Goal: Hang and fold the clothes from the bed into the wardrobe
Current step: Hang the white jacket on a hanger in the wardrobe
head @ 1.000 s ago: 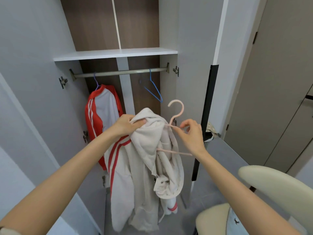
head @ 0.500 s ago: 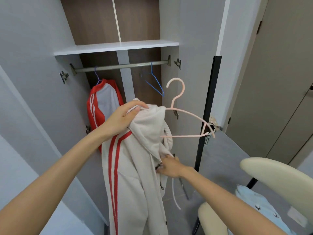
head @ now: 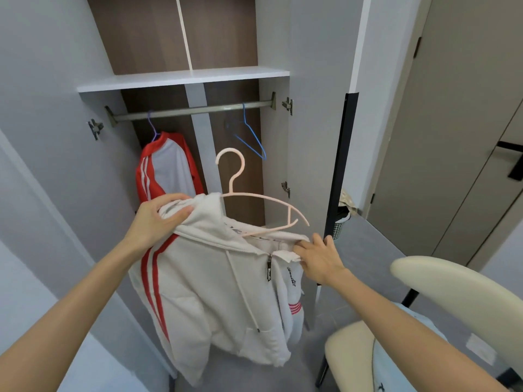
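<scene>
Wardrobe rail at 12: free gap btwn red jacket & blue hanger. Your left hand grips hoodie, half on pink hanger; right hand pinches its collar. Chair crowds 4.

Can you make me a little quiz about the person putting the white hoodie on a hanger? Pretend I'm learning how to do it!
1. Pick one. Where is the pink hanger? A: in a drawer. B: one end inside the white hoodie. C: on a bed.
2. True or false: the left hand and the right hand both hold the hoodie.
3. Fill the gap: the empty hanger on the rail is coloured ___.

Key: 1 B. 2 true. 3 blue.
</scene>
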Motion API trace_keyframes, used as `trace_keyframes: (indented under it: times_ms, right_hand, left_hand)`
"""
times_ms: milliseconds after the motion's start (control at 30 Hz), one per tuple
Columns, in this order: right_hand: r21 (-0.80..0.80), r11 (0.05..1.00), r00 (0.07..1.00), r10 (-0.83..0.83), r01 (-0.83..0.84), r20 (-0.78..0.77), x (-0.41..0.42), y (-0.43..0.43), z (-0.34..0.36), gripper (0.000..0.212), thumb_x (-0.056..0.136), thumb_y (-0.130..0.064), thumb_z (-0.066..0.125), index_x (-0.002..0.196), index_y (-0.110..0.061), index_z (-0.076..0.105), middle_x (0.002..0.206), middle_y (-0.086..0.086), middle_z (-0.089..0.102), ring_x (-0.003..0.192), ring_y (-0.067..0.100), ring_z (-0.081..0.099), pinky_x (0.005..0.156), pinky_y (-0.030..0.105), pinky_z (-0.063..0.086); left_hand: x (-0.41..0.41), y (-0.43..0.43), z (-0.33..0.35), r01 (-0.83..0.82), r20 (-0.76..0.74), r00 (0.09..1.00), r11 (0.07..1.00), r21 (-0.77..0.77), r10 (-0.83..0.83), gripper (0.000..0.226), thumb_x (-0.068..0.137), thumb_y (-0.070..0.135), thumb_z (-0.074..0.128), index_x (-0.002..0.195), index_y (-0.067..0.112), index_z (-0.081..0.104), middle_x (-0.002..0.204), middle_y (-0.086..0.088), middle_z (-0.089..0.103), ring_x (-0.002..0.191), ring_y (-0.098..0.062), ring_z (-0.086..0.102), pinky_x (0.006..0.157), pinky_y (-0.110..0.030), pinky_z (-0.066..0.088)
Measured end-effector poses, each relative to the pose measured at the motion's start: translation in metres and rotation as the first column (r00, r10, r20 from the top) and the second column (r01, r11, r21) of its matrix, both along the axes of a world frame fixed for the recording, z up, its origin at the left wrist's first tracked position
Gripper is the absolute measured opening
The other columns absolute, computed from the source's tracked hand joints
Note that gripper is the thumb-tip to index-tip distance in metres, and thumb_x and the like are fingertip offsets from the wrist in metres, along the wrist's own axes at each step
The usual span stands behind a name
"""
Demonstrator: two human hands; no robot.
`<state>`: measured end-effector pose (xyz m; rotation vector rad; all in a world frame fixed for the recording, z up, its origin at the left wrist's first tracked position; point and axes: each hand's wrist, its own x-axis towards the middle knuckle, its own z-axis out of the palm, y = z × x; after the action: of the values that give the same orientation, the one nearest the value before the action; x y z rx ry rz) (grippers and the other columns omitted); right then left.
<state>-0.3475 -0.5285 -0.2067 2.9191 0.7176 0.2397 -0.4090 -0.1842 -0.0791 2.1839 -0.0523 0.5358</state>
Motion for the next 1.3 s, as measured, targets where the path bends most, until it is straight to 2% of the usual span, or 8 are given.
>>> trace_keyframes:
  times_ms: [133,267,467,633,867,1033,1133,1300]
  right_hand:
    - [-0.042,0.998,0.997,-0.051,0.054,0.066,0.005,-0.010,0.010,0.043,0.093,-0.012,0.046,0.134,-0.023,0.038,0.138,-0.002,0.040,0.116,0.028,0.038,0.085,0.041,0.032]
    - [-0.063,0.996,0.993,-0.048,0.055,0.107,0.014,-0.026,0.027,0.047,0.090,-0.004,0.050,0.131,-0.024,0.042,0.130,-0.006,0.048,0.109,0.026,0.044,0.082,0.037,0.033]
    - [0.016,0.997,0.997,-0.071,0.071,0.042,0.022,-0.036,0.041,0.018,0.093,-0.034,0.056,0.110,-0.032,0.064,0.087,-0.006,0.052,0.106,0.019,0.042,0.088,0.035,0.026]
    - [0.083,0.996,0.999,-0.040,0.038,0.024,0.019,-0.038,0.040,0.022,0.090,-0.046,0.059,0.107,-0.034,0.065,0.092,-0.006,0.055,0.108,0.016,0.041,0.090,0.032,0.028]
    - [-0.019,1.000,0.998,0.010,-0.009,0.060,0.018,-0.038,0.040,0.022,0.092,-0.043,0.056,0.109,-0.032,0.064,0.103,-0.007,0.062,0.119,0.017,0.040,0.095,0.033,0.028]
    - [-0.006,0.998,0.992,0.059,-0.059,0.115,0.022,-0.033,0.045,0.017,0.094,-0.031,0.055,0.105,-0.022,0.065,0.101,-0.005,0.065,0.124,0.023,0.042,0.097,0.034,0.028]
    - [0.006,0.996,0.988,0.087,-0.089,0.129,0.025,-0.023,0.053,0.019,0.097,-0.026,0.048,0.110,-0.019,0.060,0.115,-0.005,0.062,0.121,0.021,0.044,0.100,0.032,0.030]
    - [0.207,0.967,0.983,0.118,-0.145,0.137,0.015,0.014,0.081,0.027,0.095,-0.010,0.046,0.122,-0.017,0.049,0.146,-0.003,0.040,0.122,0.026,0.045,0.098,0.040,0.036]
  left_hand:
    - [-0.003,0.006,-0.006,0.026,-0.039,0.999,1.000,0.009,-0.025,0.020,0.082,0.036,0.071,0.099,0.045,0.066,0.089,0.039,0.061,0.087,0.020,0.057,0.069,-0.005,0.041]
    - [-0.003,0.014,-0.009,0.044,-0.081,0.996,0.999,0.008,-0.043,0.024,0.083,0.034,0.070,0.096,0.053,0.063,0.085,0.041,0.061,0.086,0.022,0.057,0.066,-0.002,0.042]
    - [-0.001,0.021,-0.012,0.075,-0.182,0.981,0.997,0.003,-0.073,0.031,0.085,0.035,0.067,0.081,0.065,0.064,0.086,0.039,0.063,0.087,0.014,0.061,0.072,-0.006,0.041]
    - [-0.003,0.026,-0.019,0.091,-0.236,0.967,0.995,-0.042,-0.099,0.021,0.081,0.044,0.065,0.082,0.065,0.065,0.086,0.037,0.065,0.084,0.010,0.063,0.069,-0.008,0.043]
    - [0.010,0.023,-0.034,-0.045,-0.135,0.990,0.999,0.012,0.046,0.030,0.088,0.027,0.065,0.118,0.022,0.068,0.102,0.013,0.062,0.079,0.003,0.057,0.064,-0.010,0.042]
    - [0.006,0.012,-0.036,-0.057,-0.094,0.992,0.969,0.239,0.082,0.027,0.089,0.032,0.065,0.115,0.028,0.070,0.116,0.003,0.069,0.099,-0.013,0.063,0.078,-0.027,0.050]
    - [0.004,-0.003,-0.036,-0.142,-0.026,0.986,0.905,0.402,0.167,0.029,0.091,0.040,0.059,0.119,0.036,0.067,0.118,0.003,0.069,0.109,-0.021,0.061,0.076,-0.032,0.048]
    - [0.007,-0.039,-0.035,-0.119,0.002,0.992,0.929,0.352,0.127,0.030,0.092,0.044,0.056,0.119,0.035,0.066,0.116,0.008,0.069,0.104,-0.018,0.063,0.073,-0.028,0.045]
